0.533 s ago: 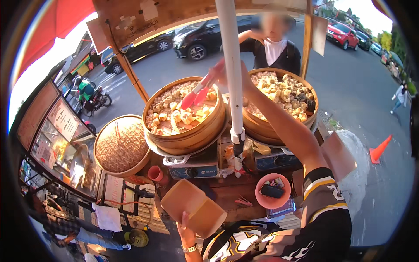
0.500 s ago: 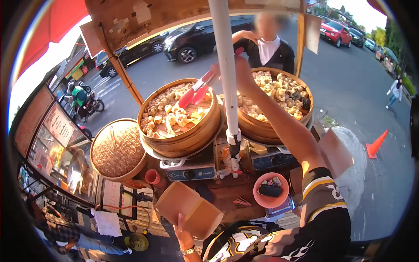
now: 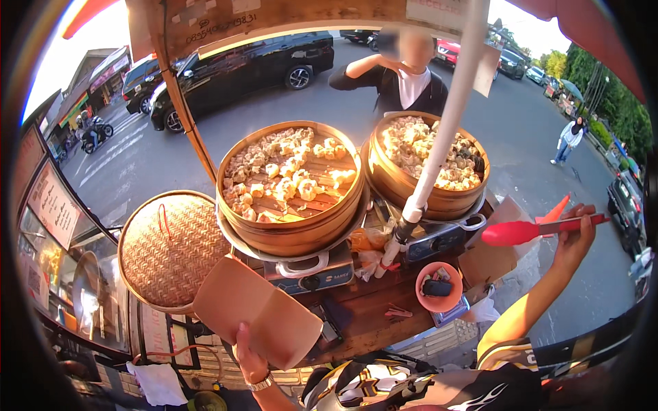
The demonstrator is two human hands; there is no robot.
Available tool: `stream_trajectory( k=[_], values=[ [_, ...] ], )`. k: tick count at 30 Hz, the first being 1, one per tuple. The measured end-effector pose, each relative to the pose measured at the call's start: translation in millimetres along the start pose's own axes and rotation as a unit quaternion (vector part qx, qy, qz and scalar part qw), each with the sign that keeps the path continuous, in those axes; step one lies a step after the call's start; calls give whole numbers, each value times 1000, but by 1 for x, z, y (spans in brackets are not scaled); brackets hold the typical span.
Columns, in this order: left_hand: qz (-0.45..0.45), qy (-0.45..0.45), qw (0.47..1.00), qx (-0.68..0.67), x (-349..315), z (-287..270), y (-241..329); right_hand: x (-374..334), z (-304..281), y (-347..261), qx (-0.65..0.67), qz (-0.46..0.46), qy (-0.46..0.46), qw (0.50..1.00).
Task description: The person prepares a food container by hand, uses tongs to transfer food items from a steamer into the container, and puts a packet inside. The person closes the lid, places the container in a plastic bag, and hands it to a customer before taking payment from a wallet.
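My left hand [image 3: 252, 356] holds an open brown paper food box [image 3: 257, 312] from below, at the near edge of the stall; no food shows in it. Out to the far right, my right hand [image 3: 578, 236] grips red-tipped tongs [image 3: 514, 233] by the handle, and the tips look closed with no dumpling visible between them. Ahead stands a round bamboo steamer [image 3: 295, 236] with pale dumplings [image 3: 301, 185] spread over part of its slatted base. A second bamboo steamer [image 3: 418, 195], fuller with pale and some dark dumplings [image 3: 439, 151], is behind it to the right.
A white pole [image 3: 449, 116] slants up in front of the right steamer. A woven bamboo lid [image 3: 175, 246] sits at left. Under the steamers are stoves [image 3: 312, 282]. A pink bowl [image 3: 442, 294] with small items stands near right. A person [image 3: 418, 85] waits beyond; cars line the road.
My right hand and the tongs have swung from above the left steamer out to the far right. The box has shifted left in my left hand, and the view has turned.
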State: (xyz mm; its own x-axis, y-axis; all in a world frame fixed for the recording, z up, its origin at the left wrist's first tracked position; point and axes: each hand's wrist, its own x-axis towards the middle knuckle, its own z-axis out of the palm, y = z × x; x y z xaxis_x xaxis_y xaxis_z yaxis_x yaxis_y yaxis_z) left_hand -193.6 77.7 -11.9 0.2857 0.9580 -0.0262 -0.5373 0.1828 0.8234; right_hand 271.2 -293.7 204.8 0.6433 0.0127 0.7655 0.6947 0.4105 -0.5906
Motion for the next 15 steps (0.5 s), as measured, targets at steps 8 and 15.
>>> stream_trajectory(
  k=[8, 15],
  values=[
    [192, -37, 919, 343, 82, -98, 4, -156, 253, -20, -68, -138, -195, 969],
    [-26, -22, 998, -51, 92, -98, 25, -206, 347, -13, -118, -196, -456, 860]
  ],
)
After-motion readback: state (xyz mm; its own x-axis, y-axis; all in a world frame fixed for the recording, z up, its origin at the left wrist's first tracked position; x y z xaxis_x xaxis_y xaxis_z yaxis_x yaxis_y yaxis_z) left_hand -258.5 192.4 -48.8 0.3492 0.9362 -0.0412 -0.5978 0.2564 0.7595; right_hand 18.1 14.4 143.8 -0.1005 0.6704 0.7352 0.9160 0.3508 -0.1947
